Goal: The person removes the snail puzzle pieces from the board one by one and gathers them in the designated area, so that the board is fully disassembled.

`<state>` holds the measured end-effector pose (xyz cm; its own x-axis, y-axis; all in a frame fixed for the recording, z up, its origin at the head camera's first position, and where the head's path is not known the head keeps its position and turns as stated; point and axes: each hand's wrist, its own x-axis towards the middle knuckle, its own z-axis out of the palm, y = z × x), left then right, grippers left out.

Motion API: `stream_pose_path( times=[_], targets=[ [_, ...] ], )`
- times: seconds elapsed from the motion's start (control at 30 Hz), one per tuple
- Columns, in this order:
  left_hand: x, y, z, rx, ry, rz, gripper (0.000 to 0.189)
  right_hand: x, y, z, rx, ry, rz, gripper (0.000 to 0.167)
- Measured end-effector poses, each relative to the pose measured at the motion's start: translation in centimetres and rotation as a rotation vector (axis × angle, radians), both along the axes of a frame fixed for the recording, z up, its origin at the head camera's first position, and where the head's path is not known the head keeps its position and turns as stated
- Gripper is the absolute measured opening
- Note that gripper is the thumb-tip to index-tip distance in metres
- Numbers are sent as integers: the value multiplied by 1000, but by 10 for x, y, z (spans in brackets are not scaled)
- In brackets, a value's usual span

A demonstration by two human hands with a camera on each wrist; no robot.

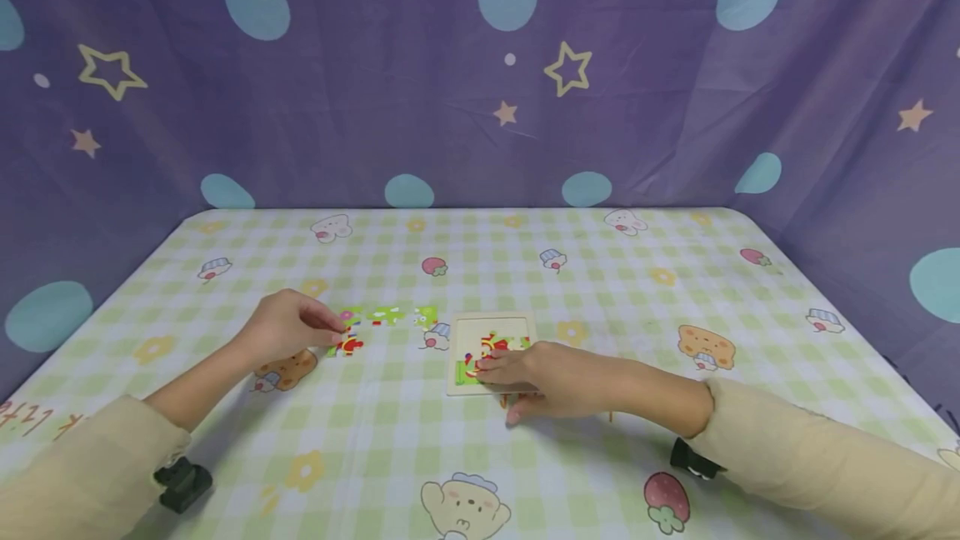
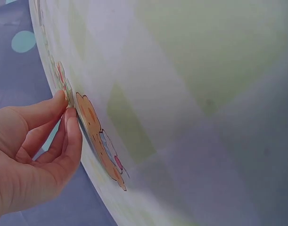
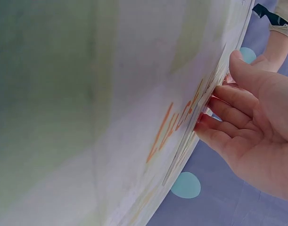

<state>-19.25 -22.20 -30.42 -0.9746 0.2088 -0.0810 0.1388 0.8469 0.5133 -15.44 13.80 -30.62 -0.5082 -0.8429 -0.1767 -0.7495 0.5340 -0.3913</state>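
My left hand point(image 1: 288, 327) is left of the wooden puzzle frame, thumb and index finger pinching the edge of a red and green puzzle piece point(image 1: 349, 346) low over the tabletop. In the left wrist view, that puzzle piece point(image 2: 62, 77) extends just past the fingertips. A shallow wooden puzzle frame point(image 1: 453, 357) lies near the middle of the table, with several joined red and green pieces point(image 1: 491, 343) in its lower part. My right hand point(image 1: 551, 377) rests over its lower right side, extended fingers pressing on the pieces and partly hiding them. The thumb points toward the near edge.
Several loose green puzzle pieces point(image 1: 386, 315) lie in a row between the left hand and the frame. A checked cloth point(image 1: 390, 457) with printed cartoons covers the table. A purple curtain point(image 1: 360, 107) stands behind it.
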Motion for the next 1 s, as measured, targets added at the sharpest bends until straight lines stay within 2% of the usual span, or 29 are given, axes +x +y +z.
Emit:
stream_pose_path(
  times=[0.33, 0.57, 0.7, 0.8, 1.0],
  targets=[
    [4, -1, 2, -1, 4, 10, 15, -1, -2, 1, -14, 13, 30, 58],
    [3, 6, 15, 5, 10, 8, 17, -4, -2, 0, -75, 1, 51, 54],
    [2, 22, 26, 28, 15, -15, 18, -4, -1, -1, -99, 3, 40, 52],
    [3, 40, 30, 48, 10, -54, 18, -3, 0, -1, -112, -5, 18, 52],
    [3, 79, 24, 88, 25, -152, 16, -4, 2, -1, -131, -17, -4, 50]
  ],
)
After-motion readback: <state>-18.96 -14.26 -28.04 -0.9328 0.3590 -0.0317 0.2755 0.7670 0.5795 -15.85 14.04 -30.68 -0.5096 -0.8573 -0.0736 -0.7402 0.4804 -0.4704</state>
